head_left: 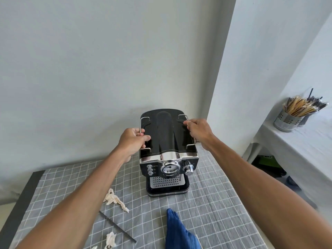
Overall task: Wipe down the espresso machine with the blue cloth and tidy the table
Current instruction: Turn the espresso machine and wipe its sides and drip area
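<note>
Both hands [132,139] [196,129] on espresso machine [168,151]

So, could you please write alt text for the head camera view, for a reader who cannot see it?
Both hands, left hand and right hand, hold the wire rails on top of a black espresso machine on a grey checked tablecloth. A blue cloth, crumpled tissues and a thin dark stick lie nearer the viewer.
</note>
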Tool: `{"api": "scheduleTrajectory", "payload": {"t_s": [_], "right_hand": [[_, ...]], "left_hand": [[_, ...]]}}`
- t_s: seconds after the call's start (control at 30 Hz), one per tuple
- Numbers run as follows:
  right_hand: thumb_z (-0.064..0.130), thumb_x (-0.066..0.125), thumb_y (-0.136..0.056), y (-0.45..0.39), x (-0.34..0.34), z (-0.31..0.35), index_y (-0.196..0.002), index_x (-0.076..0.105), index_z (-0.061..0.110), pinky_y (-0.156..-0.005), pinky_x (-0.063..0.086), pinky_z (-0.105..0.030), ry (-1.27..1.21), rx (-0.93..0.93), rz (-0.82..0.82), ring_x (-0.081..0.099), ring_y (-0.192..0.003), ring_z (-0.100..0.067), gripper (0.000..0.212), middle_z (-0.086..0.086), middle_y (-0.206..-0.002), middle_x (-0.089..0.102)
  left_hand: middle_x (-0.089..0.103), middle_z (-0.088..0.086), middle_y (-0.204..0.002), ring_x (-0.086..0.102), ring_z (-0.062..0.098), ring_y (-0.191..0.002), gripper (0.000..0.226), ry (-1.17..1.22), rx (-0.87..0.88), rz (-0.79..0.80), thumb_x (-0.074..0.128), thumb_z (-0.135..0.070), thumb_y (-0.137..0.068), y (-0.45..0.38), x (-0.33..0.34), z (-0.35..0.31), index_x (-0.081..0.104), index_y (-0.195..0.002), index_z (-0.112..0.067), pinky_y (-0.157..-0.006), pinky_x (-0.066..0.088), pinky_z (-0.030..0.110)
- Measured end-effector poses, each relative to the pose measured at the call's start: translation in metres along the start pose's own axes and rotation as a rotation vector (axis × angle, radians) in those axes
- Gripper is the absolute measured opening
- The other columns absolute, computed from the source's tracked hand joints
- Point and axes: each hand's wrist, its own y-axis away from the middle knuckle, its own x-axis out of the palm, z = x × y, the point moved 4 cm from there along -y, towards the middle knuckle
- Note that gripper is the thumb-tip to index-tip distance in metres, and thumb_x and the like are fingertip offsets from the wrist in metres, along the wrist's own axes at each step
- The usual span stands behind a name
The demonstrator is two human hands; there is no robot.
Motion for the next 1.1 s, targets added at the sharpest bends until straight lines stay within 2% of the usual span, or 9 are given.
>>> {"api": "scheduleTrajectory", "payload": {"t_s": [0.07, 0.13, 0.23, 0.53, 0.73, 0.8, 0.93, 1.0, 1.1], "right_hand": [[0.022, 0.057, -0.097, -0.007, -0.001, -0.001, -0.073, 0.075, 0.025, -0.064, 0.047, -0.026, 0.055, -0.013, -0.006, 0.054, -0.062, -0.008, 0.030, 0.023, -0.059, 0.063], [0.022, 0.054, -0.098, -0.011, -0.001, -0.001, -0.094, 0.081, 0.021, -0.082, 0.055, -0.030, 0.078, -0.015, -0.004, 0.066, -0.084, -0.012, 0.027, 0.012, -0.089, 0.076], [0.019, 0.052, -0.100, -0.014, -0.003, -0.004, -0.106, 0.080, 0.018, -0.096, 0.055, -0.032, 0.111, -0.024, 0.002, 0.069, -0.101, -0.016, 0.029, 0.004, -0.107, 0.077], [0.023, 0.049, -0.102, -0.017, -0.003, -0.024, -0.108, 0.080, 0.016, -0.098, 0.055, -0.039, 0.162, -0.092, 0.013, 0.069, -0.102, -0.022, 0.032, -0.001, -0.109, 0.076], [0.022, 0.048, -0.102, -0.018, -0.002, -0.021, -0.109, 0.080, 0.019, -0.093, 0.057, -0.034, 0.178, -0.080, -0.013, 0.069, -0.096, -0.021, 0.033, 0.000, -0.107, 0.076], [0.022, 0.050, -0.102, -0.019, -0.003, -0.021, -0.108, 0.080, 0.019, -0.086, 0.057, -0.033, 0.162, -0.074, -0.007, 0.069, -0.091, -0.021, 0.031, 0.000, -0.099, 0.076], [0.026, 0.054, -0.102, -0.020, -0.006, -0.022, -0.105, 0.080, 0.019, -0.063, 0.049, -0.029, 0.182, -0.093, 0.031, 0.057, -0.064, -0.015, 0.027, 0.004, -0.078, 0.069], [0.028, 0.054, -0.103, -0.020, -0.007, -0.023, -0.104, 0.080, 0.016, -0.070, 0.052, -0.033, 0.242, -0.124, 0.050, 0.057, -0.066, -0.018, 0.029, -0.001, -0.080, 0.071], [0.029, 0.050, -0.105, -0.017, -0.005, -0.022, -0.108, 0.079, 0.013, -0.087, 0.054, -0.036, 0.355, -0.174, 0.022, 0.066, -0.085, -0.027, 0.033, -0.010, -0.094, 0.075]], "left_hand": [[0.058, 0.000, -0.080, 0.051, 0.007, -0.044, 0.027, 0.028, -0.021, -0.006, 0.082, -0.006, -0.086, 0.001, 0.004, 0.002, 0.065, -0.106, -0.011, -0.056, 0.053, 0.024], [0.056, 0.000, -0.080, 0.052, 0.005, -0.044, 0.029, 0.044, -0.032, 0.000, 0.083, -0.007, -0.085, 0.003, 0.009, 0.004, 0.064, -0.107, -0.011, -0.056, 0.054, 0.024], [0.056, 0.001, -0.080, 0.056, 0.004, -0.044, 0.030, 0.034, -0.048, 0.044, 0.083, -0.007, -0.086, 0.007, 0.016, 0.004, 0.062, -0.108, -0.008, -0.057, 0.058, 0.025], [0.058, 0.004, -0.076, 0.058, 0.008, -0.044, 0.026, 0.066, -0.108, 0.100, 0.079, -0.004, -0.089, 0.014, 0.026, 0.014, 0.057, -0.102, -0.011, -0.052, 0.056, 0.026], [0.057, 0.005, -0.076, 0.059, 0.007, -0.044, 0.028, 0.074, -0.141, 0.178, 0.077, 0.000, -0.090, 0.018, 0.024, 0.007, 0.054, -0.104, -0.010, -0.054, 0.060, 0.026], [0.057, 0.005, -0.074, 0.059, 0.007, -0.044, 0.028, 0.079, -0.150, 0.183, 0.077, 0.000, -0.091, 0.017, 0.023, 0.007, 0.055, -0.106, -0.009, -0.056, 0.062, 0.028], [0.057, 0.001, -0.056, 0.059, 0.009, -0.043, 0.031, 0.126, -0.181, 0.138, 0.081, -0.008, -0.089, 0.015, 0.021, 0.013, 0.057, -0.109, -0.009, -0.051, 0.057, 0.025], [0.057, 0.002, -0.060, 0.057, 0.009, -0.041, 0.034, 0.092, -0.179, 0.071, 0.084, -0.018, -0.087, 0.013, 0.025, 0.015, 0.058, -0.107, -0.011, -0.051, 0.054, 0.025], [0.056, 0.002, -0.067, 0.052, 0.007, -0.039, 0.039, -0.037, -0.166, 0.011, 0.089, -0.027, -0.081, 0.010, 0.027, 0.012, 0.057, -0.101, -0.015, -0.052, 0.053, 0.026]]}}
